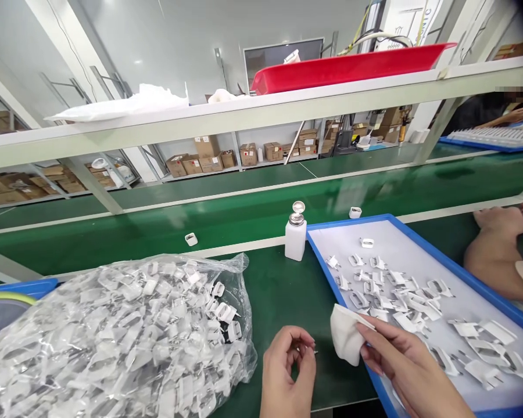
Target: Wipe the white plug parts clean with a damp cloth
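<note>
My left hand [287,366] hovers over the green table near its front edge, fingers curled in a pinch on a small thin part I cannot make out. My right hand [401,360] pinches a folded white cloth [346,337] at the left rim of the blue tray [322,252]. Several small white plastic parts [401,290] lie scattered on the tray's white liner. To the left lies an open clear plastic bag [113,342] stuffed with the same white parts, some spilling near its mouth.
A white pump dispenser bottle [296,235] stands beside the tray's far left corner. Two loose white parts [191,238] lie on the green conveyor belt [244,215]. Another person's arm [497,249] rests at the right. A red tray [340,69] sits on the overhead shelf.
</note>
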{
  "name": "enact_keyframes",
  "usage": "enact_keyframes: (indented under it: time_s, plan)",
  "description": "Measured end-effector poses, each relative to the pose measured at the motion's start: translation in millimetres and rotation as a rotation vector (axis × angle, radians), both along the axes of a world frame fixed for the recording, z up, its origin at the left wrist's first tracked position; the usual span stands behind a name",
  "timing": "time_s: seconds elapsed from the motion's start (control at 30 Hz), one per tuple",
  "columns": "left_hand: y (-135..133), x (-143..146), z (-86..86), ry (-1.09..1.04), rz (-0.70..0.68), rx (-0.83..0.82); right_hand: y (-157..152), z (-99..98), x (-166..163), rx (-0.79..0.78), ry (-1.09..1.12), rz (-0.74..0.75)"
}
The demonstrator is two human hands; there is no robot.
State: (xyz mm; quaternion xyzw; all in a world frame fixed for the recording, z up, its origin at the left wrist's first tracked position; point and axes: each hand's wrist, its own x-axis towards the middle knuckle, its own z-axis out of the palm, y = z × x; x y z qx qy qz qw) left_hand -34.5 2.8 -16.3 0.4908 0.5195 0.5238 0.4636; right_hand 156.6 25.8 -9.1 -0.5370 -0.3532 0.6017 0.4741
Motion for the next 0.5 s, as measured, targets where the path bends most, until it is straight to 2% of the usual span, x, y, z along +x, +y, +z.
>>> enact_keyframes:
  time_s: [0.13,0.3,0.4,0.5]
  plan:
    - [3.9,-1.1,3.6,0.322,0.054,0.121,26.4,19.8,8.6,0.159,-0.299,0.012]
    - [14.0,0.8,18.1,0.516,-0.012,0.113,98.7,56.3,10.7,0.45,-0.7,0.008]
    - [18.3,1.1,20.6,0.561,-0.047,0.114,143.4,75.0,1.2,0.683,-0.98,0.101]
    - [25.1,0.8,23.4,0.604,-0.032,0.159,171.7,85.3,-12.4,0.858,-1.216,0.256]
